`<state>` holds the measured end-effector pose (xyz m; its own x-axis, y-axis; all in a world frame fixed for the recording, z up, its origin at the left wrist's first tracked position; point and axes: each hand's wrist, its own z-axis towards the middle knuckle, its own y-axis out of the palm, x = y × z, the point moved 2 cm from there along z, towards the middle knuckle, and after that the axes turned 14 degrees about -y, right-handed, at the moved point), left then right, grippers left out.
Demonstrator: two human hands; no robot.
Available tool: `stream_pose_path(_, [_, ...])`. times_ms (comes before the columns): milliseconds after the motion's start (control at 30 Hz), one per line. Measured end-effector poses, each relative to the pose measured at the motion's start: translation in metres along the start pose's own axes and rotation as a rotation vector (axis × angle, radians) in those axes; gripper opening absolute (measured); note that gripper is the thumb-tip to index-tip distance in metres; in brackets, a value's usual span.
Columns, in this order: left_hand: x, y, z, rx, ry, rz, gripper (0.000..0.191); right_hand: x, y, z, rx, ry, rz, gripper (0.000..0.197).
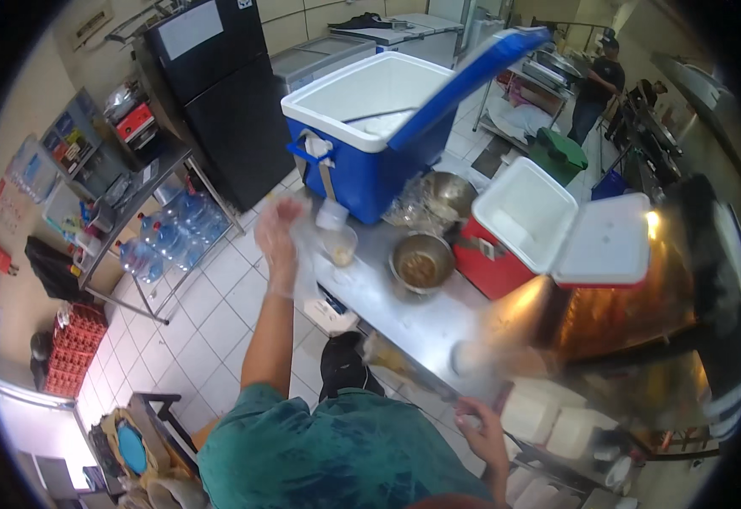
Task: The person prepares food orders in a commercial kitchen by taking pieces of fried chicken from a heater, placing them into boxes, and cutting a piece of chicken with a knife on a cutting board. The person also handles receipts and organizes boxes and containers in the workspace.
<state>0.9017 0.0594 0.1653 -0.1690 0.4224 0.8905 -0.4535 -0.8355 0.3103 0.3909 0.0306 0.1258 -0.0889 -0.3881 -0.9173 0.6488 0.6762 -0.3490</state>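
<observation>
My left hand (281, 232), in a loose clear plastic glove, is raised left of a steel table (377, 286); whether it holds anything is unclear through blur. Close by on the table are a white cup (332, 215) and a clear plastic container (340, 245) with pale contents. A steel bowl (421, 262) with brown contents sits farther right. Bare and low beside the table's near edge, my right hand (482, 429) has curled fingers; what it may hold cannot be told. Beyond the cup stands a large blue cooler (351, 172) with its lid raised.
A red cooler (494, 264) stands open at the table's right, beside a second steel bowl (450, 194) and crumpled plastic. White foam containers (532, 407) lie lower right. A rack (180, 172) with water jugs and a black refrigerator (237, 121) stand left. A person (599, 83) stands far back.
</observation>
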Motion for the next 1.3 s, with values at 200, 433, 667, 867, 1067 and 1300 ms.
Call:
stream_pose_path(200, [0.041, 0.157, 0.256, -0.573, -0.06, 0.175, 0.049, -0.03, 0.075, 0.181, 0.132, 0.228, 0.103, 0.032])
stream_pose_path(433, [-0.167, 0.252, 0.427, -1.368, 0.029, 1.483, 0.059, -0.019, 0.133, 0.286, 0.154, 0.309, 0.05, 0.026])
stream_pose_path(667, [-0.297, 0.269, 0.393, -1.792, -0.111, 1.768, 0.054, -0.024, 0.12, 0.315, 0.534, 0.484, -0.085, 0.022])
stream_pose_path(867, [-0.342, 0.229, 0.372, -2.063, -0.002, 1.809, 0.063, -0.024, 0.119, 0.33, 0.567, 0.542, -0.131, 0.024])
stream_pose_path(1067, [-0.34, 0.206, 0.373, -2.195, 0.048, 1.759, 0.082, -0.038, 0.11, 0.357, 0.534, 0.407, -0.232, 0.024])
stream_pose_path(1300, [-0.09, 0.259, 0.418, -1.85, -0.43, 1.486, 0.075, -0.092, 0.092, 0.404, 0.117, 0.213, 0.142, 0.04])
